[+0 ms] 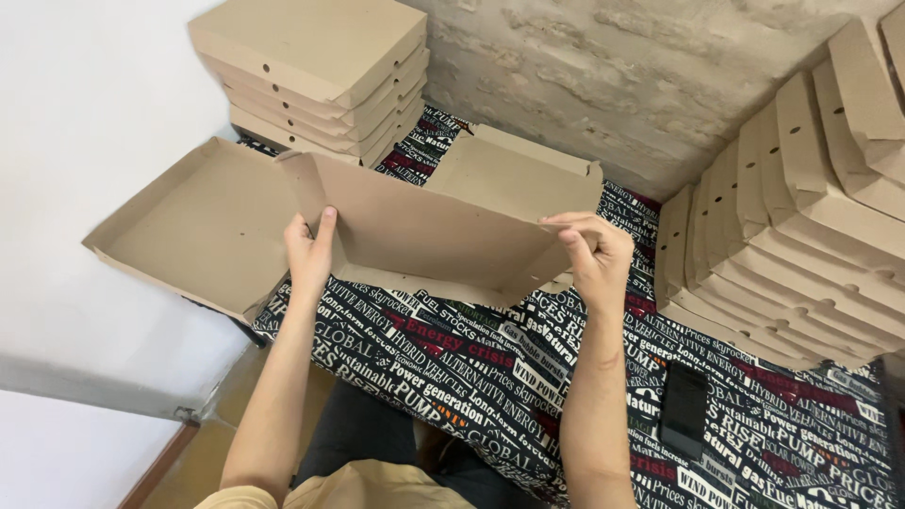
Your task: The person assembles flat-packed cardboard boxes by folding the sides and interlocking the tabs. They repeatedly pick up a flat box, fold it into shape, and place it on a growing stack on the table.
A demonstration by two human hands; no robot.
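Forearms: both reached up from the bottom edge, nearest the camera.
Left hand (309, 253): gripped the left corner of the unfolded cardboard box (415, 226).
Right hand (596, 259): pinched the box's right corner flap.
Box: lay open over the printed tablecloth (471, 368).
Phone (682, 410): flat on the cloth.
Stacks: folded boxes behind (320, 66) and at right (801, 236).

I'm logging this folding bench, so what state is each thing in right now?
Cardboard box: half-folded, lid open, front wall raised.
Left hand: gripping the box's left corner.
Right hand: pinching the box's right corner.
Rear stack of boxes: closed, lying flat.
Right row of boxes: closed, leaning on edge.
Phone: face up, screen dark.
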